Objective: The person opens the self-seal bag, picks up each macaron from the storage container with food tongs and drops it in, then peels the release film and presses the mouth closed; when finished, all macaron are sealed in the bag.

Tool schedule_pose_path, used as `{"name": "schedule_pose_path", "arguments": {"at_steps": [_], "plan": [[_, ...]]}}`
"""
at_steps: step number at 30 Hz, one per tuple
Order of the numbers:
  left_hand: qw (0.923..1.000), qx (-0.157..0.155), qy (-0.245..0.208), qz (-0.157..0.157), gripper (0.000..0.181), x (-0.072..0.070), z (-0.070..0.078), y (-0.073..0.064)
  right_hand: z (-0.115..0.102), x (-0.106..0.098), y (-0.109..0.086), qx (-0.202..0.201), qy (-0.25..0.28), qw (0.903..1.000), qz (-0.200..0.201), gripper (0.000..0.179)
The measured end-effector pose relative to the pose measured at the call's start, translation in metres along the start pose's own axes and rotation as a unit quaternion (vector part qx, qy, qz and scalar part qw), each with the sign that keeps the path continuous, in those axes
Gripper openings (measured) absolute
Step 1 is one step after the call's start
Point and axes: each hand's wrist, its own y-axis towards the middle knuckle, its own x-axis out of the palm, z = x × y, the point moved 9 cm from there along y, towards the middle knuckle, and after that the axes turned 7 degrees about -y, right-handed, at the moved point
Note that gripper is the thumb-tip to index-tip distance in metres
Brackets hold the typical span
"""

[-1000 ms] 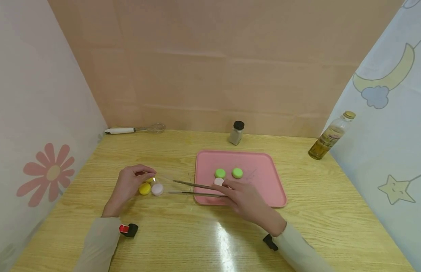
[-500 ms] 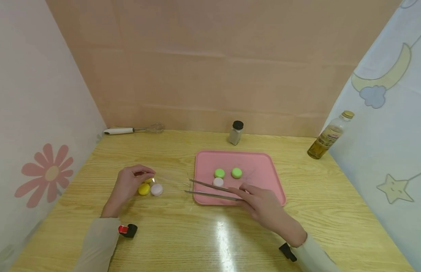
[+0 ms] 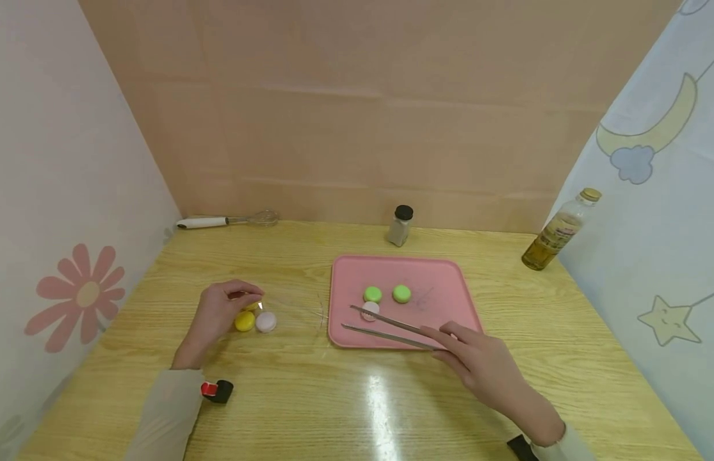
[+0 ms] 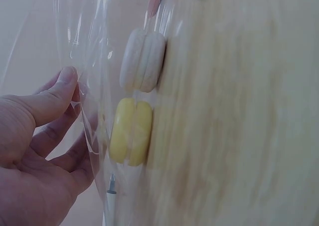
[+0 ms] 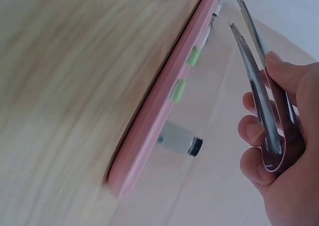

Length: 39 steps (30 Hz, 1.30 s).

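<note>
My left hand [image 3: 221, 314] pinches a clear plastic bag [image 4: 94, 41] by its edge, thumb against fingers in the left wrist view. Through the film show a yellow macaron [image 4: 130, 131] and a pale pink macaron [image 4: 143, 60]; a second yellow macaron [image 3: 253, 305] is partly hidden under my fingertips. My right hand [image 3: 483, 365] grips metal tongs [image 5: 259, 94], whose arms stand apart with nothing between them. Their tips are over the left part of the pink tray [image 3: 437, 275], where two green macarons [image 3: 401, 294] and one pale pink macaron [image 3: 370, 311] lie.
A whisk [image 3: 218, 221] lies along the back left edge of the wooden table [image 3: 310, 397]. Behind the tray stands a small black-capped jar [image 3: 399, 227]. An oil bottle [image 3: 558, 234] stands at the back right. Paper and printed cloth walls enclose three sides.
My right hand has drawn the tongs rightward and nearer to me, from beside the bag to over the tray. My left hand has kept its hold on the bag in the same place.
</note>
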Motion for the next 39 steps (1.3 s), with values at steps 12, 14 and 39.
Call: {"name": "schedule_pose_path", "arguments": {"at_steps": [12, 14, 39], "plan": [[0.9999, -0.017, -0.001, -0.001, 0.016, 0.002, -0.003, 0.002, 0.019, -0.014, -0.029, 0.043, -0.015, 0.9987, -0.022, 0.044], [0.9998, -0.017, 0.001, -0.001, 0.016, 0.001, -0.002, 0.003, 0.022, -0.016, -0.033, 0.048, -0.020, 0.9984, -0.021, 0.043], [1.0000, 0.002, 0.001, 0.000, 0.013, 0.001, 0.000, 0.001, 0.035, -0.001, -0.050, 0.063, -0.031, 0.9967, -0.041, 0.039]]}}
